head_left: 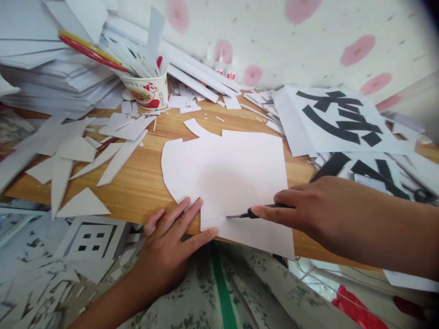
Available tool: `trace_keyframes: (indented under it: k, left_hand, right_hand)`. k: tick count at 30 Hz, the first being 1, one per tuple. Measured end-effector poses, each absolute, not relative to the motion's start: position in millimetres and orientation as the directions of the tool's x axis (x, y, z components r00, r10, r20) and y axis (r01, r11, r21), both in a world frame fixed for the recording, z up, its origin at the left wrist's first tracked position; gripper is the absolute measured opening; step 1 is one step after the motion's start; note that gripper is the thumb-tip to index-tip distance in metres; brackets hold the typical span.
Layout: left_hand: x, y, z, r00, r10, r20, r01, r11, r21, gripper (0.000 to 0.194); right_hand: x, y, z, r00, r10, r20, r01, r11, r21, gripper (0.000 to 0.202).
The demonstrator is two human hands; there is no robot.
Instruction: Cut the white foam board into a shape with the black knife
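Observation:
A large white sheet of board (226, 173) lies flat on the wooden table (144, 183), its near edge hanging over the table's front. My left hand (171, 242) presses flat on the sheet's near left corner, fingers spread. My right hand (305, 210) grips a black-handled craft knife (254, 212) whose blade touches the sheet near its lower edge, where a cut line runs leftward.
White offcuts (78, 155) litter the table's left side. A paper cup (147, 91) full of strips and red and yellow sticks stands at the back. Stacked white sheets (44, 68) fill the far left. Printed sheets with black characters (339, 119) lie at the right. Glue bottles (221, 61) stand by the wall.

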State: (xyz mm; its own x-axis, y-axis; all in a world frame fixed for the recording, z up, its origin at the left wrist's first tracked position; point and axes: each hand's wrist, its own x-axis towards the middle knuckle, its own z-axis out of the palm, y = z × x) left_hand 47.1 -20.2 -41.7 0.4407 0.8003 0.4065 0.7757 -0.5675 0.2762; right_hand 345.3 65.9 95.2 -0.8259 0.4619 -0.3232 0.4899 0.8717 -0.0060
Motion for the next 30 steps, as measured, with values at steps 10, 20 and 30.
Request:
trace_keyframes:
  k: [10, 20, 30]
  left_hand:
    - [45.4, -19.7, -41.2, 0.478, 0.795, 0.372, 0.777, -0.581, 0.242, 0.066]
    - [45.2, -16.3, -39.1, 0.470, 0.783, 0.407, 0.770, -0.589, 0.244, 0.059]
    - [48.3, -16.2, -38.6, 0.402, 0.822, 0.403, 0.759, -0.545, 0.357, 0.050]
  right_hand:
    - [356.7, 63.2, 100.9, -0.802, 0.489, -0.343, 0.512, 0.859, 0.029, 0.072]
    - [378.8, 61.3, 103.7, -0.805, 0.519, -0.288, 0.527, 0.848, 0.057, 0.073]
    - [447.8, 24.0, 87.5, -0.454, 0.883, 0.123, 0.841, 0.469, -0.268, 0.038]
